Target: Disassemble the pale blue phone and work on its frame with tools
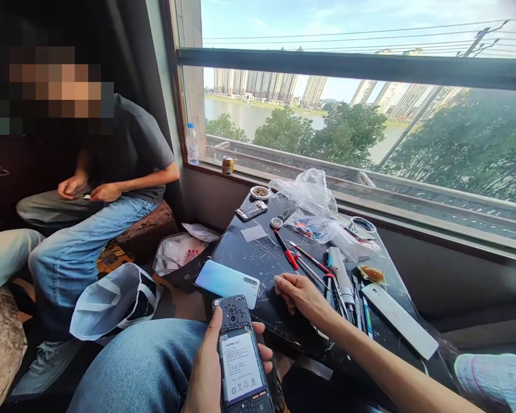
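Note:
My left hand (pixel 208 367) is wrapped round an opened phone (pixel 241 358) with its back cover off, battery and camera module showing, held over my knee. My right hand (pixel 301 295) reaches onto the dark marble table (pixel 245 255); its fingers are pinched together at the tip, and whatever they hold is too small to make out. The pale blue back cover (pixel 227 282) lies on the table's near left corner, just left of that hand. Red-handled screwdrivers (pixel 286 252) and several other tools (pixel 341 281) lie just beyond the right hand.
Another person in a grey shirt and jeans (pixel 90 229) sits at the left, hands together on their lap. A second phone (pixel 250 211), clear plastic bags (pixel 309 192), a white strip (pixel 399 320) and a small dish (pixel 260 192) lie on the table. A bottle (pixel 192 143) and a can (pixel 227 165) stand on the windowsill.

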`<state>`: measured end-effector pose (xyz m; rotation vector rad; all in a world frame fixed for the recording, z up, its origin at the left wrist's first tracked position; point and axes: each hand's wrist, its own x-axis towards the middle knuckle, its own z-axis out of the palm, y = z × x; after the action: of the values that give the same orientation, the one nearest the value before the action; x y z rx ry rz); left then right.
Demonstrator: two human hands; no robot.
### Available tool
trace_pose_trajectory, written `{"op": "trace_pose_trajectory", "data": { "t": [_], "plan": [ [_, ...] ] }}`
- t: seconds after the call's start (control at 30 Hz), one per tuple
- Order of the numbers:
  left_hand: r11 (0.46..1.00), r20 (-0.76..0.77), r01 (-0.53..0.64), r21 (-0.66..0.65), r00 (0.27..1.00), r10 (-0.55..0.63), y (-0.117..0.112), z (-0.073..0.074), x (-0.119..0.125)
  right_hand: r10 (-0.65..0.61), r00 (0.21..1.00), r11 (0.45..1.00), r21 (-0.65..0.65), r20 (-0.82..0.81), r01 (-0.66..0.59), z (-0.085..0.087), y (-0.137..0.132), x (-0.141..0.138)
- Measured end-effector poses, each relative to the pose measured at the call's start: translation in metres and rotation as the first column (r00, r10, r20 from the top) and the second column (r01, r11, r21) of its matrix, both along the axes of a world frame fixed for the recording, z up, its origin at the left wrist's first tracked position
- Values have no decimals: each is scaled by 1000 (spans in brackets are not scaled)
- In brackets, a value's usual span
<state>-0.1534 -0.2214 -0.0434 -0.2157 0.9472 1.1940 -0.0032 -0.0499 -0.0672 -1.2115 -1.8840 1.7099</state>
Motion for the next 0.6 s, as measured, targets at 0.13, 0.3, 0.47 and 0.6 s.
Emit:
{"op": "trace_pose_trajectory", "data": {
  "t": [0.13,0.3,0.47,0.6],
  "plan": [
    [1000,1,-21,-19,1000,21,0,3,-1,20,998,998,63,65,-24,5,-2,-1],
    [1000,4,-14,-12,1000,14,3,5,-2,-44,984,954,299,171,-9,23,20,-10],
    [1000,90,-6,5,996,6,3,-3,-6,-133,935,798,595,328,-95,38,59,-36],
    [998,185,21,59,982,-31,0,-17,-12,-182,874,699,684,450,-207,26,75,-53]
  ]
}}
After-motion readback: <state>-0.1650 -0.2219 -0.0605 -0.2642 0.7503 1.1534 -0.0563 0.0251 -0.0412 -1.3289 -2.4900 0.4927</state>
